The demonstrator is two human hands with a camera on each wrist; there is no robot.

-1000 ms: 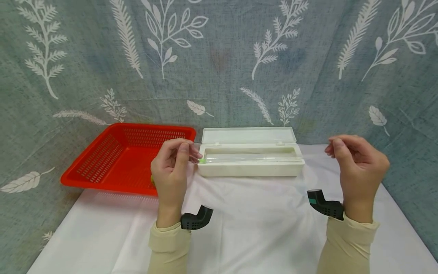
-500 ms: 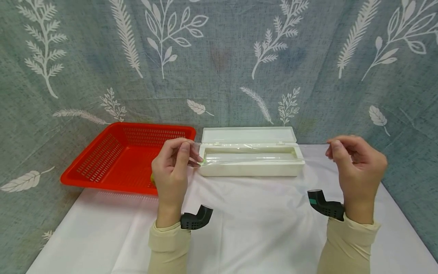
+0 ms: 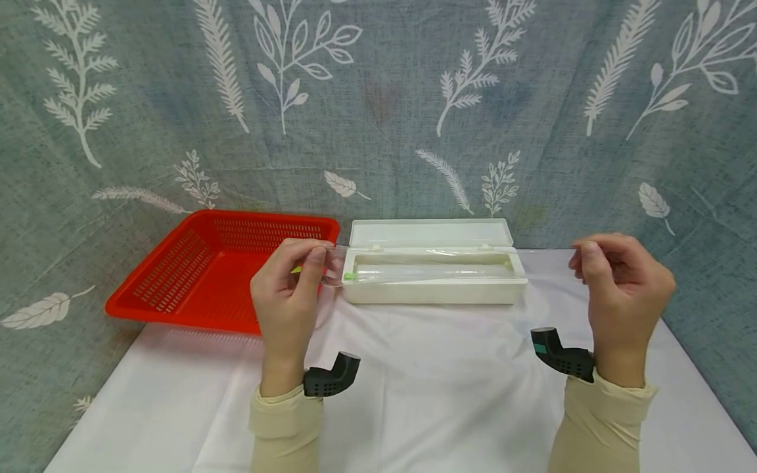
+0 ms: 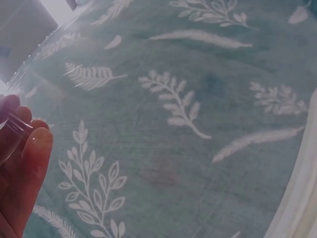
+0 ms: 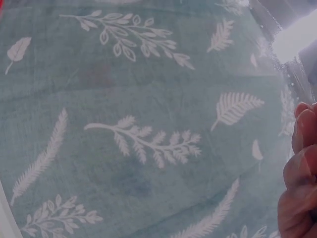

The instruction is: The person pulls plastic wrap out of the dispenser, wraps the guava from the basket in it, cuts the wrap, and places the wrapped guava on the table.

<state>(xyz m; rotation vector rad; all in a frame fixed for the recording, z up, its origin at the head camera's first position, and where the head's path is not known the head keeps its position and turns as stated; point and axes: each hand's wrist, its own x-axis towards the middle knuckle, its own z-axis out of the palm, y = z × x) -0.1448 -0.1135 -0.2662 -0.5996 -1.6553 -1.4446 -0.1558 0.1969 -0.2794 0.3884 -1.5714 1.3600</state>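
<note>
Two hands (image 3: 284, 295) (image 3: 628, 289) pinch clear film (image 3: 437, 252) near a white box (image 3: 434, 293).

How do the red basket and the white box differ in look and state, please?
The basket is red with slotted walls, while the box is white with a solid front. The basket is broad; the box is long and narrow. The box has its hinged lid raised, whereas no lid shows on the basket. Both stand side by side before the leaf-patterned curtain.

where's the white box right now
In the head view, the box sits mid-picture on the white cloth, right of the red basket, with the curtain behind it.
</note>
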